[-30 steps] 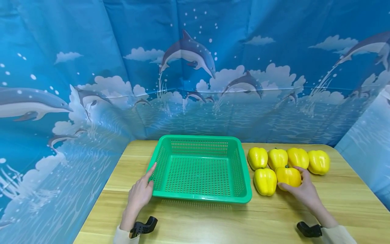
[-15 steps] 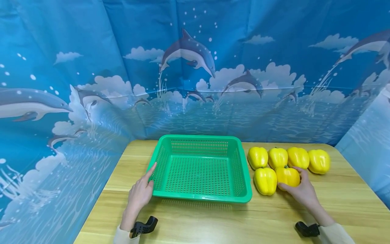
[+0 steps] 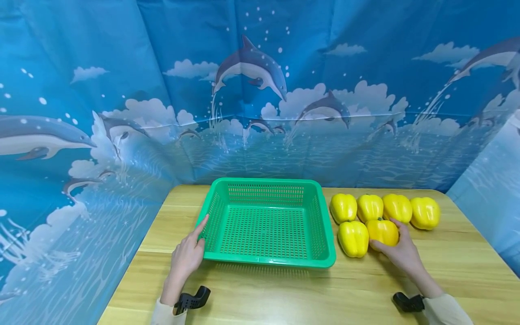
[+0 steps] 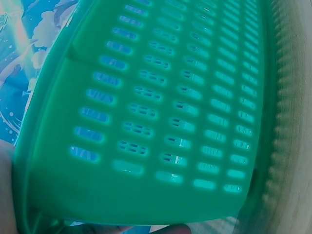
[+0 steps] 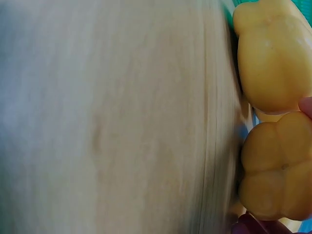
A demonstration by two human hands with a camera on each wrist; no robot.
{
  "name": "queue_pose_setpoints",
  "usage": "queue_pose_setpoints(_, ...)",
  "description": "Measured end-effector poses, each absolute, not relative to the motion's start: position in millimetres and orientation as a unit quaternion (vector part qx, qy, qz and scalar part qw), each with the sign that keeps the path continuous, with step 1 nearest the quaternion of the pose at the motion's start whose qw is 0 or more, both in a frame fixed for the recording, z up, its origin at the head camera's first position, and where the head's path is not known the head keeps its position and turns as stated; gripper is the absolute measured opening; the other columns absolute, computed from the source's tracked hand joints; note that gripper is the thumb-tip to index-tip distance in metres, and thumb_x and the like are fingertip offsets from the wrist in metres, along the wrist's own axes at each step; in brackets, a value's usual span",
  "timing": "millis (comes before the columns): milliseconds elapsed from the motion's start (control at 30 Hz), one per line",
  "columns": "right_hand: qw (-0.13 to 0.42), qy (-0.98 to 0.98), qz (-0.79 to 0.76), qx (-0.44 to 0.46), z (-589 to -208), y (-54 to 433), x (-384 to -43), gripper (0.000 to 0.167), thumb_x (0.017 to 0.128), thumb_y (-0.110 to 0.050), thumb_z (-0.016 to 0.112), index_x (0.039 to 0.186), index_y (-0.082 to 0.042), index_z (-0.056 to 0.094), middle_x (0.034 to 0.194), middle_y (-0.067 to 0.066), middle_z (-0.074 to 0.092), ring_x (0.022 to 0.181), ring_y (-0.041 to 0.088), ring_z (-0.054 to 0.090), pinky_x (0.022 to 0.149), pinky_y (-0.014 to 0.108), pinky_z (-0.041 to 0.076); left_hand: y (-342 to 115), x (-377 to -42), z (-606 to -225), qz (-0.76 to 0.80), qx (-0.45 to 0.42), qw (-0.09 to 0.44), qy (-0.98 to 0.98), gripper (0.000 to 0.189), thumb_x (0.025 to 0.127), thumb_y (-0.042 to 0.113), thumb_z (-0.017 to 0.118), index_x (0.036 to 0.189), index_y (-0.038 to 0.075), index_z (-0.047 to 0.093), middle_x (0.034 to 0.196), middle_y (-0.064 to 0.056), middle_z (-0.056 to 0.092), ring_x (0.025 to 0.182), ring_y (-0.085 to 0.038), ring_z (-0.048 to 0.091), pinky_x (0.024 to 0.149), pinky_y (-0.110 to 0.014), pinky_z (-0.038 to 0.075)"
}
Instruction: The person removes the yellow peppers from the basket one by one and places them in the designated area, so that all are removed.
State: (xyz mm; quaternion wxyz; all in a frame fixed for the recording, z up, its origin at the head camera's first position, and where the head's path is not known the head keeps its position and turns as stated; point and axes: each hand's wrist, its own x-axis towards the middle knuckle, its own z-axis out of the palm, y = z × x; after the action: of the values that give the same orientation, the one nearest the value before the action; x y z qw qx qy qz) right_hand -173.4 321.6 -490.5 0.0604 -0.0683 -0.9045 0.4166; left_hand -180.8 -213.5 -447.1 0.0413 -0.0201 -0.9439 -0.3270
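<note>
A green plastic basket (image 3: 264, 261) with slotted walls stands on the table, and my left hand (image 3: 187, 257) holds its left rim near the front corner, index finger lying along the edge. From the left wrist, the slotted outer wall (image 4: 161, 117) fills most of the view, with fingertips (image 4: 173, 229) showing at its lower edge. To the right, my right hand (image 3: 400, 253) grips a yellow bell pepper (image 3: 383, 231) between thumb and fingers. That pepper (image 5: 278, 165) appears in the right wrist view right beside a neighbouring yellow bell pepper (image 5: 273, 58).
Behind the held pepper, several yellow bell peppers (image 3: 397, 208) form a back row, and another bell pepper (image 3: 353, 239) sits between it and the basket. All rest on a wooden table (image 3: 276, 298). A blue dolphin-print curtain (image 3: 260, 149) hangs along the table's back edge.
My right hand and the bell pepper it grips have shifted slightly left, closer to the neighbouring pepper. The left hand and basket have stayed in place.
</note>
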Motion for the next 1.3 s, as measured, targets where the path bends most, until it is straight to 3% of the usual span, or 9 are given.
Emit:
queue_pose_setpoints(1000, -0.005, -0.896, 0.435, -0.091, -490.8, 329.5, -165.9, 0.104, 0.092, -0.048, 0.056, 0.147, 0.005, -0.014, 0.143, 0.044, 0.0, 0.127, 0.06, 0.013, 0.095, 0.07, 0.019, -211.0, -184.5, -450.1, -0.328, -0.026, 0.037, -0.944, 0.06, 0.096, 0.009, 0.041, 0.151, 0.032, 0.028, 0.137, -0.021, 0.047, 0.038, -0.014, 0.026, 0.036, -0.028, 0.024)
queue_pose_setpoints(1200, 0.02, -0.894, 0.438, -0.097, -490.3, 326.7, -163.3, 0.099, 0.093, -0.047, 0.055, 0.146, 0.008, -0.008, 0.137, 0.046, 0.015, 0.122, 0.058, 0.024, 0.092, 0.066, 0.027, -214.8, -184.3, -448.1, -0.335, -0.025, 0.023, -0.942, 0.059, 0.098, 0.013, 0.042, 0.151, 0.033, 0.027, 0.138, -0.02, 0.047, 0.037, -0.013, 0.026, 0.035, -0.028, 0.025)
queue_pose_setpoints(1300, 0.056, -0.893, 0.438, -0.087, -488.6, 323.6, -162.0, 0.094, 0.094, -0.042, 0.056, 0.146, 0.01, -0.002, 0.134, 0.045, 0.022, 0.12, 0.056, 0.028, 0.09, 0.065, 0.03, -219.5, -183.6, -445.7, -0.341, -0.023, 0.0, -0.94, 0.054, 0.101, 0.025, 0.041, 0.151, 0.036, 0.023, 0.141, -0.017, 0.045, 0.038, -0.014, 0.027, 0.036, -0.029, 0.024)
